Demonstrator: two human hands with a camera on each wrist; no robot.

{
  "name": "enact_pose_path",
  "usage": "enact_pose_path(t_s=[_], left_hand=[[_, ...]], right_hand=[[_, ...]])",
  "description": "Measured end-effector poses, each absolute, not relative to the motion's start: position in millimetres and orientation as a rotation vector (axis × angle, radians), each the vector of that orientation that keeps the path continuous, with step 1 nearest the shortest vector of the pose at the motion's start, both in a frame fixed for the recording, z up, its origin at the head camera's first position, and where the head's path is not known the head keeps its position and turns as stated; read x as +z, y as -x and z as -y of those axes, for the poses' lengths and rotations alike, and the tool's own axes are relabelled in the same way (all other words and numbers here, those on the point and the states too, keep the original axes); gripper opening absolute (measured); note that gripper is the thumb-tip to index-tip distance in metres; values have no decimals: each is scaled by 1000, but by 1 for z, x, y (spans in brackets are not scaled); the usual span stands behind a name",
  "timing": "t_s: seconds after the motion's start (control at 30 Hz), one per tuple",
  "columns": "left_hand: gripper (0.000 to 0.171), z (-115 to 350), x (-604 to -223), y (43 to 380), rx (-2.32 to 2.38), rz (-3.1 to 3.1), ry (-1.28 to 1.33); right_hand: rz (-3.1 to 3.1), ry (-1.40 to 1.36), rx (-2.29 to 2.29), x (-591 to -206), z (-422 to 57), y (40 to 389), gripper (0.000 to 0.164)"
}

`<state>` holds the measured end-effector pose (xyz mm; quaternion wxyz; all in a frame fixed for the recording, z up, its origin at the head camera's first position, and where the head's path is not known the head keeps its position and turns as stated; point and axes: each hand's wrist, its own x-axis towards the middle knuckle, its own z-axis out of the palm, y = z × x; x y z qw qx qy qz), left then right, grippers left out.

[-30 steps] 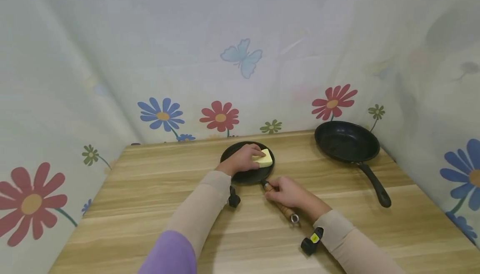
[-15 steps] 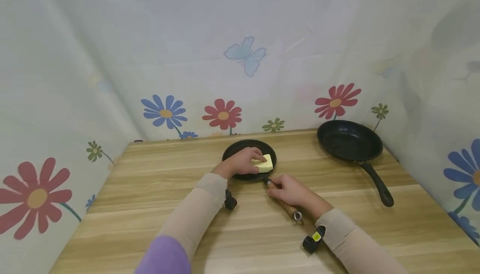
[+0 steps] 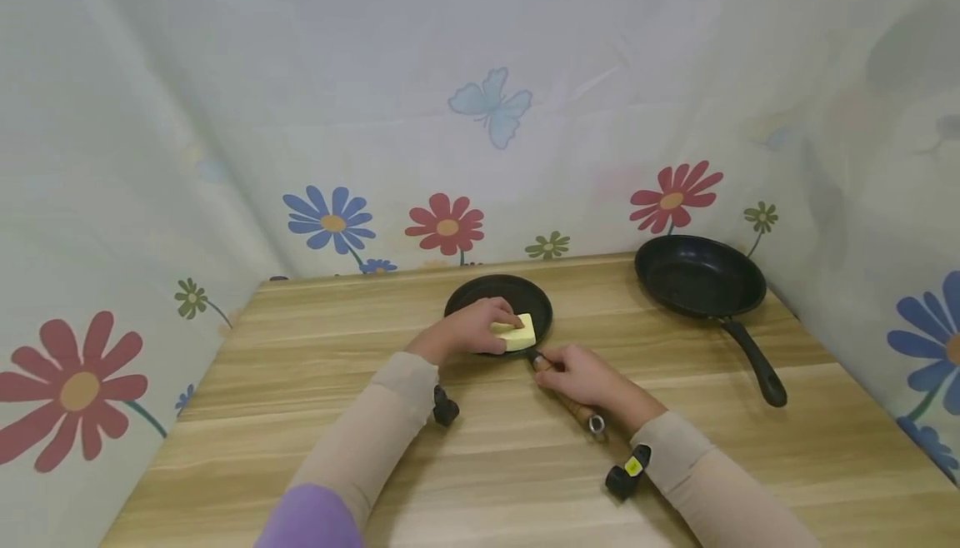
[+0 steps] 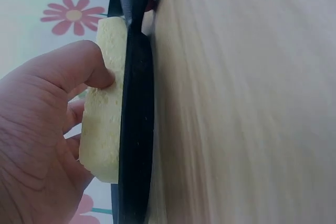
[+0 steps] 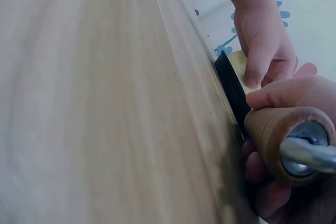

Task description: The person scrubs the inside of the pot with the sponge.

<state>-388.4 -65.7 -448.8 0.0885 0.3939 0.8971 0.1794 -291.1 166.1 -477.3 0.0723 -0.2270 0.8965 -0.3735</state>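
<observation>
A pale yellow sponge (image 3: 519,335) lies inside a small black frying pan (image 3: 501,283) on the table. My left hand (image 3: 474,328) grips the sponge, thumb on its near side and fingers over the top, as the left wrist view shows with the sponge (image 4: 105,124) just inside the pan's rim (image 4: 137,129). My right hand (image 3: 583,378) holds the pan's wooden handle (image 3: 574,411) near where it joins the pan. In the right wrist view the fingers wrap the wooden handle (image 5: 273,135), whose metal hanging ring faces the camera.
A larger black frying pan (image 3: 697,277) stands at the back right of the wood-grain table (image 3: 337,315), its black handle (image 3: 756,365) pointing toward the near right. A white cloth (image 3: 360,98) printed with flowers hangs behind and along both sides.
My left hand has moved the sponge inside the small pan, toward the near rim and then to the left. The right hand keeps its hold on the handle.
</observation>
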Motion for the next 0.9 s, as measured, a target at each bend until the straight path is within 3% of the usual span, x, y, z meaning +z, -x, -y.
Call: enact_pose_path(t_s=[0.17,0.33,0.57,0.9], left_hand=[[50,71,-450,389,504,-2700,-1182],[39,69,-454,389,491,-2730,-1235],[36,57,-456,390,405,-2787,-1289],[36,38,-453,393,272,-2884,-1206]], right_hand=[[-2688,675,-1125,-476,-167,293,9],[-2686,696,-1108,-475,-168,292,9],[-2665,798,-1044,-475,-172,293,9],[-2694,924,-992,-477,-172,296,7]])
